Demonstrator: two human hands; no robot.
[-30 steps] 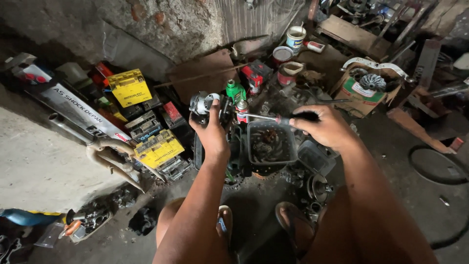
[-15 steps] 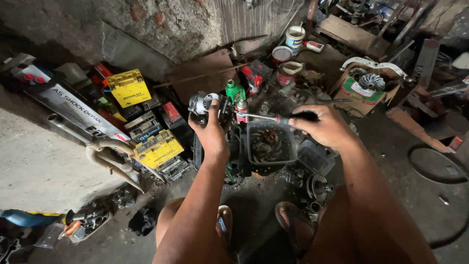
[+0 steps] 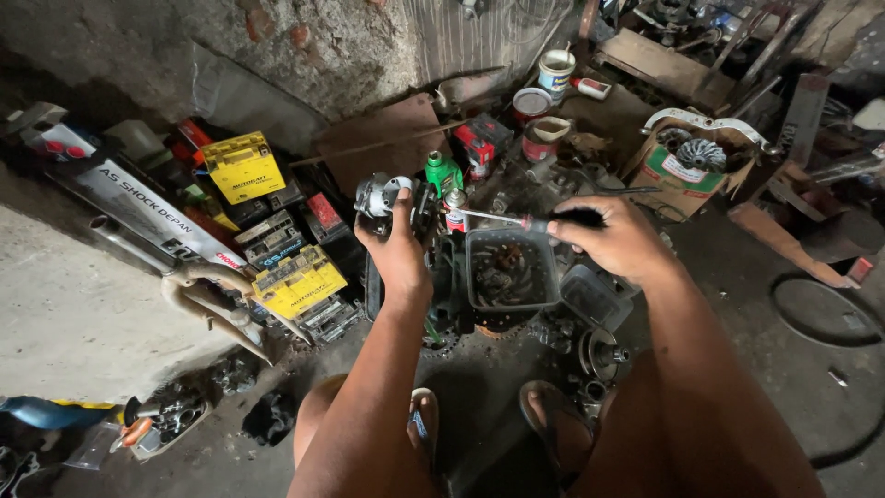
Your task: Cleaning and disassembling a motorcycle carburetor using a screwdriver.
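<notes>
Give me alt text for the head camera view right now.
Seen from above, the left hand grips a grey metal engine part while the right hand holds a screwdriver pointed at it. Below sits a plastic tub of greasy parts, with yellow boxes to the left.

A cluttered repair workshop: rough brick-and-plaster wall [image 3: 323, 46] at twelve o'clock, yellow boxy batteries [image 3: 244, 166] at ten, oily grey metal engine parts [image 3: 599, 350] on the concrete floor [image 3: 74, 314].

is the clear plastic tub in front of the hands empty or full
Partly full. The clear plastic tub is open-topped, and dark metal parts lie across its bottom, well below its rim.
</notes>
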